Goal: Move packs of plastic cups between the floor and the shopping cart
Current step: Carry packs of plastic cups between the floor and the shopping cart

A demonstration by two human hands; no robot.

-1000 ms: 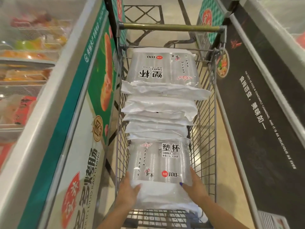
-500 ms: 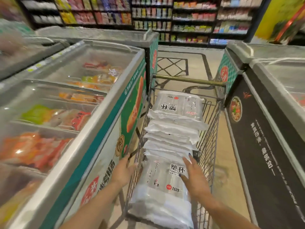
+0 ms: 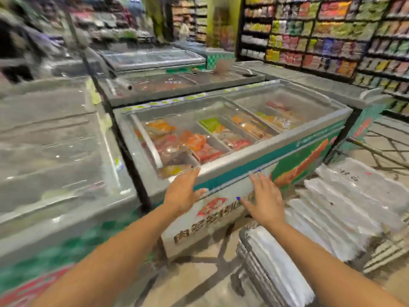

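Frame heavily motion-blurred. Far left of the fingers: closed chest freezer [image 3: 55,138] with frosted lid, contents not readable. Next, glass-top freezer [image 3: 221,138] ahead of both hands, coloured food packets [image 3: 194,142] inside in orange, red and green; teal and white front panel with printed characters below its rim.

Left hand [image 3: 183,193] raised in front of the freezer's near corner, fingers [image 3: 194,173] straight and spread, released, holding nothing. Can't tell if it touches the freezer rim or hovers just short of it.

Right hand [image 3: 265,200] just right of the left, in front of the freezer's front panel, fingers straight and splayed, thumb out to the left, released, nothing held. Blue nail polish visible on both hands.

Packs of plastic cups [image 3: 336,209] lie right of and below the right fingers, stacked in white overlapping layers in the shopping cart [image 3: 250,253]; wire edge of cart visible at the near end. Packs near the right wrist but not touched by either hand. Print on the top pack too blurred to read.

Far right, behind: store shelves [image 3: 332,36] packed with colourful bagged goods. Tiled floor [image 3: 199,278] below the arms.
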